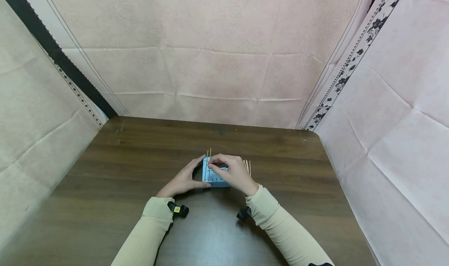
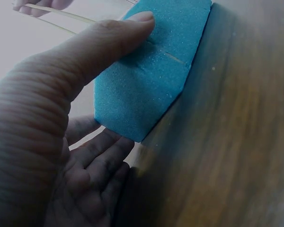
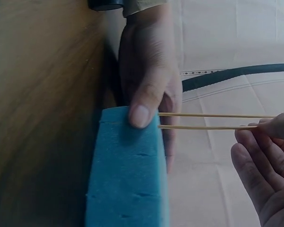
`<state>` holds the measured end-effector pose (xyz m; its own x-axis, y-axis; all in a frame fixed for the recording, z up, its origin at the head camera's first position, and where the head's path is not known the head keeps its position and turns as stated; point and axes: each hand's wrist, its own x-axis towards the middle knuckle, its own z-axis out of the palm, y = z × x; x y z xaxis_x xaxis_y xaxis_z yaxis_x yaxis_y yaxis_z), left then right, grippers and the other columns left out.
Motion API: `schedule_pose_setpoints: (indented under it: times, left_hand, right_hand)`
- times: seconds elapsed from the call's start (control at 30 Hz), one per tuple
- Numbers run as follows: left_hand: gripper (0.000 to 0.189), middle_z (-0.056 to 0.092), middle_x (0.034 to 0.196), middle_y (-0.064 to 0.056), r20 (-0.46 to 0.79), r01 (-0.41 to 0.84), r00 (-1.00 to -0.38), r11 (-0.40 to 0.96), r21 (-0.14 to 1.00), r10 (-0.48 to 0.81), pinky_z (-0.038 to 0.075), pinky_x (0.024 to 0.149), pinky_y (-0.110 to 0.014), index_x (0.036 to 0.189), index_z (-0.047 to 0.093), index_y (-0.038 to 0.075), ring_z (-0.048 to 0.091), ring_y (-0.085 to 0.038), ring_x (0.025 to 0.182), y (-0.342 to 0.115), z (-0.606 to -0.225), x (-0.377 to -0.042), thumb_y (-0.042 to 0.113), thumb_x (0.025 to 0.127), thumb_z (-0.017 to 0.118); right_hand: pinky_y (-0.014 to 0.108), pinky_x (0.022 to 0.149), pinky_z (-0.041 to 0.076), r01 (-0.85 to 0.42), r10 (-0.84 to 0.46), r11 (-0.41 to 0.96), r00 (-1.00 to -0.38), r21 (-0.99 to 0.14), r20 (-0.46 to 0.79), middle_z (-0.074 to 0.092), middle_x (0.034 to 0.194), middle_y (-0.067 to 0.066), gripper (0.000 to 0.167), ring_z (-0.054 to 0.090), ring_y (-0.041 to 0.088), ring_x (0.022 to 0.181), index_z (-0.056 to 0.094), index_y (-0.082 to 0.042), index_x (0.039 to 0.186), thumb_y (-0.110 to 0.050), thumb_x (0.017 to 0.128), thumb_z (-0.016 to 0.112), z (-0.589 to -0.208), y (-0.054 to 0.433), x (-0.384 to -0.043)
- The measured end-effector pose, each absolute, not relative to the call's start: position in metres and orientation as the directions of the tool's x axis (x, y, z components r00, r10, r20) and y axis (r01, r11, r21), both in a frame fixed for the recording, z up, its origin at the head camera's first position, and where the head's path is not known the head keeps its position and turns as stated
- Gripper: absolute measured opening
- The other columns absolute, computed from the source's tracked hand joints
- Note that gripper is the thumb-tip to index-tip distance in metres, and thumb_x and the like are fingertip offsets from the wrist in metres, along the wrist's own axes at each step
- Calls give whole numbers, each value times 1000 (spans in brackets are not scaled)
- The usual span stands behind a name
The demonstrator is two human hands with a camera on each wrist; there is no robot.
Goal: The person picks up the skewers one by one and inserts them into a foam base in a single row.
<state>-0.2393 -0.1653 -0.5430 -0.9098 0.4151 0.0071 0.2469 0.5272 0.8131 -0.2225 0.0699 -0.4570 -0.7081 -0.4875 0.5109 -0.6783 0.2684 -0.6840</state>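
A blue foam block (image 1: 219, 183) with rows of small holes on top sits on the table. My left hand (image 1: 185, 179) grips its left end, the thumb (image 2: 125, 35) pressed to the near side and the fingers spread around the other side. Two thin wooden sticks stand upright at this end. With thumb and fingertips my right hand (image 1: 233, 172) pinches one stick (image 3: 203, 127), whose lower end meets the block's top. Beside it, the other stick (image 3: 203, 115) stands nearer the left end. Whether the right hand touches that one cannot be told.
Several more upright sticks (image 1: 247, 166) show behind the right wrist; their base is hidden by the hand. The brown wooden table (image 1: 122, 180) extends around the block. Pale patterned cloth (image 1: 217, 75) hangs behind it and on both sides.
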Motion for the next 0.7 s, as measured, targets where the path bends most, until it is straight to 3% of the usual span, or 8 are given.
schedule_pose_setpoints:
  times: [0.17, 0.47, 0.7]
  left_hand:
    - [113, 25, 163, -1, 14, 256, -909, 530, 809, 417, 28, 111, -65, 162, 22, 30, 25, -29, 148, -165, -542, -240, 63, 73, 83]
    - [111, 26, 163, 0, 12, 253, -911, 534, 807, 413, 28, 110, -66, 161, 22, 34, 26, -29, 148, -165, -543, -239, 64, 72, 82]
    - [109, 26, 163, 0, 15, 253, -910, 527, 811, 414, 28, 111, -66, 160, 21, 40, 25, -29, 148, -165, -545, -239, 64, 72, 82]
  right_hand:
    - [22, 78, 56, -684, -488, 280, -706, -674, 514, 73, 97, -7, 9, 68, 1, 87, 74, -12, 103, -17, 96, 71, -462, 70, -224]
    - [24, 78, 57, -696, -485, 257, -693, -670, 534, 73, 97, -4, 12, 69, 4, 87, 74, -6, 104, -13, 94, 73, -465, 69, -224]
    - [23, 80, 56, -681, -477, 254, -706, -687, 523, 73, 98, -6, 10, 69, 3, 89, 74, -11, 104, -15, 95, 72, -468, 70, -224]
